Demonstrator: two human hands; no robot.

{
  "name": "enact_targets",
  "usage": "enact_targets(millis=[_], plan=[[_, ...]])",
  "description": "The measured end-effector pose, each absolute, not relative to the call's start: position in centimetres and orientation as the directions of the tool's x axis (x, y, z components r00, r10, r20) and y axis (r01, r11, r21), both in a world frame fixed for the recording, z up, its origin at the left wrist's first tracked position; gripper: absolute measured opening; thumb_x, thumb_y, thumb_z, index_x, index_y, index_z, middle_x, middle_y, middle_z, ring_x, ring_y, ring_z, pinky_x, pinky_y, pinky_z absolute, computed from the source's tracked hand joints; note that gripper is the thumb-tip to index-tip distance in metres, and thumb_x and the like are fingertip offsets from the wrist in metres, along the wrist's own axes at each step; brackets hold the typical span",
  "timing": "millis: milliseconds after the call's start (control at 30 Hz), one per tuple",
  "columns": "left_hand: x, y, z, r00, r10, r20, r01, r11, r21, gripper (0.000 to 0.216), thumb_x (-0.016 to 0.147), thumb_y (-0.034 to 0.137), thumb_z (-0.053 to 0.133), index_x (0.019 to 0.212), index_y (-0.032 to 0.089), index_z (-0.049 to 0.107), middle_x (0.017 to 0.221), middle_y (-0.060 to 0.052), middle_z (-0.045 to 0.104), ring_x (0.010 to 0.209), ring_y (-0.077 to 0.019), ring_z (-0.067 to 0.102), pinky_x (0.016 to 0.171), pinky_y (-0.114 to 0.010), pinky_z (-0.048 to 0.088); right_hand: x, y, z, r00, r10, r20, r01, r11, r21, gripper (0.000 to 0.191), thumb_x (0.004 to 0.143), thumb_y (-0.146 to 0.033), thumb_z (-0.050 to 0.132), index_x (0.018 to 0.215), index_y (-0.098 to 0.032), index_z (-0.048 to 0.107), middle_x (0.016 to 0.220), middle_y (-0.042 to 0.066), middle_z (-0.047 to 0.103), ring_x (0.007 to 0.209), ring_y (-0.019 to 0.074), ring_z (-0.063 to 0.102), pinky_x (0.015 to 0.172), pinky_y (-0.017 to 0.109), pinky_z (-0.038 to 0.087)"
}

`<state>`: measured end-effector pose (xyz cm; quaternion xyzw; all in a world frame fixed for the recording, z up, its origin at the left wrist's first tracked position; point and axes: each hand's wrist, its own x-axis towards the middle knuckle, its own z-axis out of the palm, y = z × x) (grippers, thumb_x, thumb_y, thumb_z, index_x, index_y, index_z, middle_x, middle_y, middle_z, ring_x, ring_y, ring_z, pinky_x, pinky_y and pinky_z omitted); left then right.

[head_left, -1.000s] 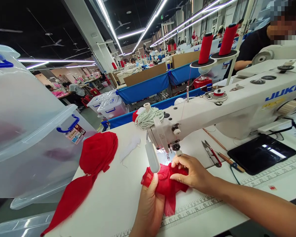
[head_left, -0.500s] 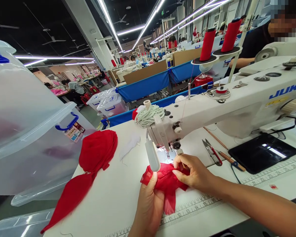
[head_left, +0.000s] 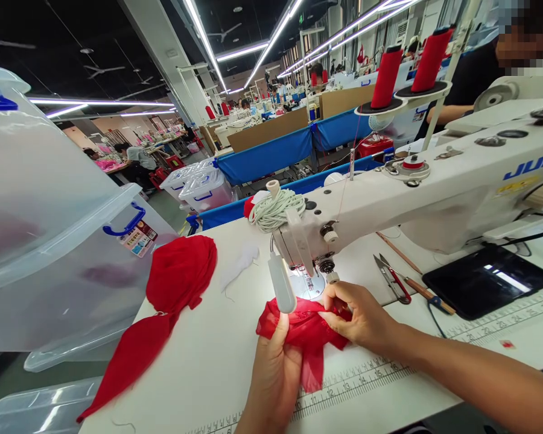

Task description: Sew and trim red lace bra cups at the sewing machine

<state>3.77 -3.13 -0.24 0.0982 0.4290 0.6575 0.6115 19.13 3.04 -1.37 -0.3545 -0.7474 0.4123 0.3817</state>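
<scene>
A small piece of red mesh fabric (head_left: pixel 308 337) lies on the white table just in front of the needle of a white sewing machine (head_left: pixel 434 193). My left hand (head_left: pixel 276 374) grips the fabric's left side, thumb up against it. My right hand (head_left: pixel 359 316) pinches its upper right edge close to the presser foot. Both hands are closed on the fabric.
A pile of red fabric (head_left: pixel 172 283) trails off the table's left edge. Clear plastic bins (head_left: pixel 49 229) stand at the left. Thread snips (head_left: pixel 391 280), a pencil and a black tablet (head_left: pixel 489 280) lie at the right. Red thread cones (head_left: pixel 387 75) stand behind. A person sits at the far right.
The fabric and both hands have drawn slightly back from the needle toward me; the view has shifted a little to the left.
</scene>
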Motion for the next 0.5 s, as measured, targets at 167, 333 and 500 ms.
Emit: enact_targets(millis=[167, 333, 500], plan=[[4.6, -3.6, -0.4, -0.141, 0.929, -0.342, -0.631, 0.182, 0.754, 0.02, 0.086, 0.025, 0.063, 0.104, 0.016, 0.064, 0.104, -0.01, 0.07, 0.104, -0.0234, 0.064, 0.096, -0.038, 0.049, 19.2, 3.1, -1.5, -0.512, 0.809, 0.288, 0.266, 0.468, -0.842, 0.028, 0.073, -0.039, 0.07, 0.081, -0.021, 0.05, 0.077, 0.001, 0.055, 0.063, 0.0143, 0.046, 0.058, 0.026, 0.04], [4.8, -3.8, 0.0, -0.056, 0.96, -0.276, -0.663, 0.171, 0.729, 0.027, 0.083, 0.019, 0.067, 0.109, 0.017, 0.063, 0.103, -0.008, 0.069, 0.103, -0.0221, 0.063, 0.093, -0.036, 0.05, 19.3, 3.4, -1.8, -0.546, 0.784, 0.296, 0.286, 0.506, -0.814, 0.019, 0.089, -0.031, 0.05, 0.072, -0.021, 0.049, 0.067, 0.0, 0.055, 0.061, 0.0144, 0.045, 0.058, 0.026, 0.037], [3.2, -3.2, 0.1, -0.221, 0.878, -0.425, -0.821, 0.068, 0.567, 0.01, 0.083, 0.023, 0.065, 0.088, 0.015, 0.067, 0.09, -0.007, 0.071, 0.084, -0.0171, 0.067, 0.078, -0.029, 0.055, 19.8, 3.7, -1.6, -0.538, 0.803, 0.256, 0.282, 0.458, -0.843, 0.015, 0.086, -0.029, 0.053, 0.072, -0.022, 0.053, 0.068, 0.0, 0.056, 0.061, 0.0148, 0.047, 0.058, 0.026, 0.037]])
